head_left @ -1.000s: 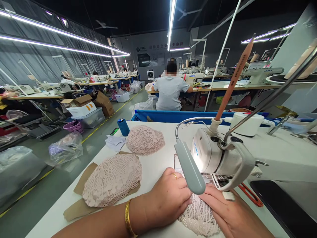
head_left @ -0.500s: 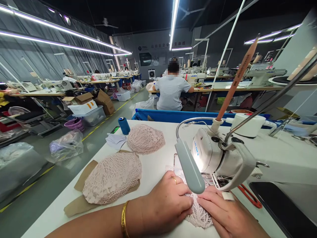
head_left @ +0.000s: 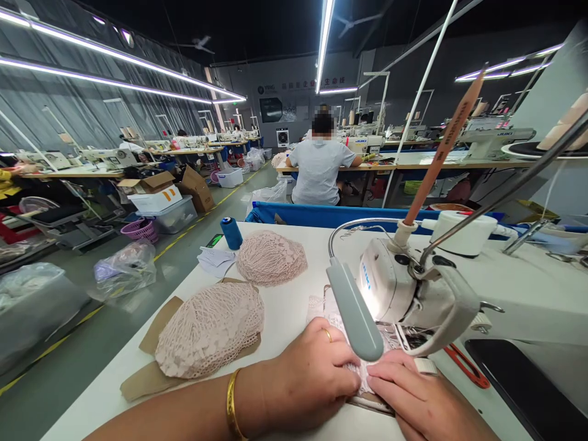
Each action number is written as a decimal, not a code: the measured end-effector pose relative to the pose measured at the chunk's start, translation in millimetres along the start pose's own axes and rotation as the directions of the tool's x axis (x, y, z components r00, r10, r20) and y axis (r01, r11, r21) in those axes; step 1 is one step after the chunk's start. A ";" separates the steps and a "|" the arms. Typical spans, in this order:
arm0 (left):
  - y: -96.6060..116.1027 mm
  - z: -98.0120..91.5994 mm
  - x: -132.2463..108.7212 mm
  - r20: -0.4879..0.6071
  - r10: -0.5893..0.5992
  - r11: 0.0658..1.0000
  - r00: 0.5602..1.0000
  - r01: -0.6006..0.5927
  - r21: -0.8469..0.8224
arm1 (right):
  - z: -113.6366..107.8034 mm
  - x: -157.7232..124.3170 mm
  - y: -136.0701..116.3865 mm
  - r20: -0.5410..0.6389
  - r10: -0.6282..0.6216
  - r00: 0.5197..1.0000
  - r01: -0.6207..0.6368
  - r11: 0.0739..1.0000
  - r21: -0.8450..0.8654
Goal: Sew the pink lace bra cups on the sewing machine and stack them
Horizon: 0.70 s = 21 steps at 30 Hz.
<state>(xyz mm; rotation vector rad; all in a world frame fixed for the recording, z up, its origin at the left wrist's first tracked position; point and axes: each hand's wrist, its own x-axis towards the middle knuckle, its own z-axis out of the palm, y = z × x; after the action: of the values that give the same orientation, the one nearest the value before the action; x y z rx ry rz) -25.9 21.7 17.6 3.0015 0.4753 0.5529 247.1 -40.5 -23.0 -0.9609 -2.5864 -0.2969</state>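
Note:
A pale pink lace piece (head_left: 364, 375) lies under the head of a white sewing machine (head_left: 383, 278), partly covered by the grey lamp (head_left: 356, 312) and my fingers. My left hand (head_left: 316, 370), with a ring and a gold bangle, is closed with curled fingers on the lace's left side. On its right side, my right hand (head_left: 413, 389) holds the lace with fingers pressed together; its thumb is hidden. The needle area is hidden. To the left sit two stacks of lace pieces, the nearer stack (head_left: 211, 331) on brown card and the farther stack (head_left: 271, 258) behind it.
A blue thread cone (head_left: 231, 233) and a white mask (head_left: 217, 262) lie near the table's far left. Right of the machine are orange-red snips (head_left: 466, 366) and a black phone-like slab (head_left: 523, 386). A pencil (head_left: 443, 147) stands upright on the machine. A person (head_left: 320, 165) sits ahead.
The lace has shifted away from me under the machine; its netted near part no longer shows, and a narrow edge appears below my fingers. Both hands stay nearly in place.

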 end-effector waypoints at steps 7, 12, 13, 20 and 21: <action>4.2 -3.0 -0.5 0.027 -0.013 1.000 1.000 0.014 -0.024 | -8.6 6.9 -4.4 -0.080 0.071 0.994 -0.064 0.994 0.085; 1.3 -0.6 -3.2 -0.026 -0.055 0.998 0.998 0.056 0.024 | -3.1 8.9 -3.8 -0.112 0.067 0.991 -0.065 0.998 0.021; -0.1 0.7 -3.7 -0.031 -0.060 0.998 0.998 0.061 0.032 | -2.8 10.5 -4.2 -0.129 0.058 0.990 -0.058 0.998 0.002; -9.0 12.9 0.4 -0.042 -0.087 0.996 0.995 0.088 0.010 | -0.4 18.6 -6.1 -0.183 0.111 0.977 -0.122 0.991 -0.047; -9.3 14.2 1.0 -0.044 -0.115 0.993 0.992 0.115 0.002 | 2.7 16.0 -5.1 -0.149 0.124 0.981 -0.132 0.990 -0.052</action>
<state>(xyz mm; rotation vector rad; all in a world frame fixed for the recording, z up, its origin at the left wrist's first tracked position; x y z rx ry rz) -22.6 30.9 3.7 2.9482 0.6492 0.6101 231.8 -34.1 -19.4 -1.0799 -2.3839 -0.3984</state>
